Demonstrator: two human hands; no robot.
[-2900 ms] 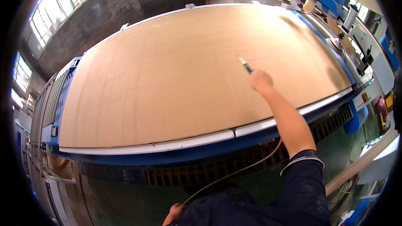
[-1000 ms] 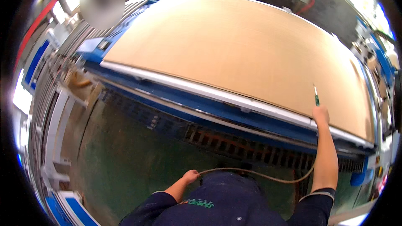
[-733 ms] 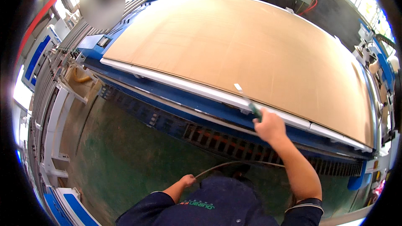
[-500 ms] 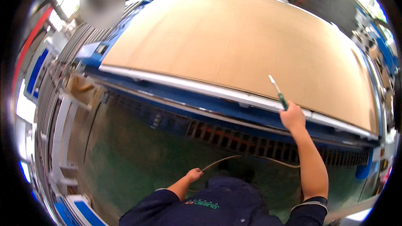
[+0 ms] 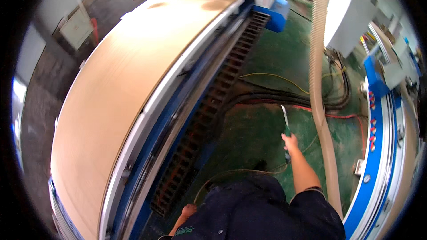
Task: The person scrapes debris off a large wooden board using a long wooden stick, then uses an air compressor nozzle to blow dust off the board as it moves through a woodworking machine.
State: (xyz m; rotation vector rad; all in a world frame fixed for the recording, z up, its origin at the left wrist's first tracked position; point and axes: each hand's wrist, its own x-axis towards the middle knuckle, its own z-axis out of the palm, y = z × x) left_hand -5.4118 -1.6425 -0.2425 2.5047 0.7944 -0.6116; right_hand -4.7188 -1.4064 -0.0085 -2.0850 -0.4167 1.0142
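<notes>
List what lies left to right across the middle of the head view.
Large tan board → black cable chain → green-handled air nozzle in the right hand → pale flexible hose → blue machine rail.

The large flat board [image 5: 120, 89] lies on the machine bed [image 5: 178, 106] to your left, with the cable chain [image 5: 209, 102] running along the bed's near side. Your right hand [image 5: 291, 143] holds the air nozzle [image 5: 285, 120] out over the floor [image 5: 253, 133], right of that chain. Hoses and cables [image 5: 307, 98] lie on the floor ahead, and a thick duct hose [image 5: 321, 106] runs just right of your hand.
</notes>
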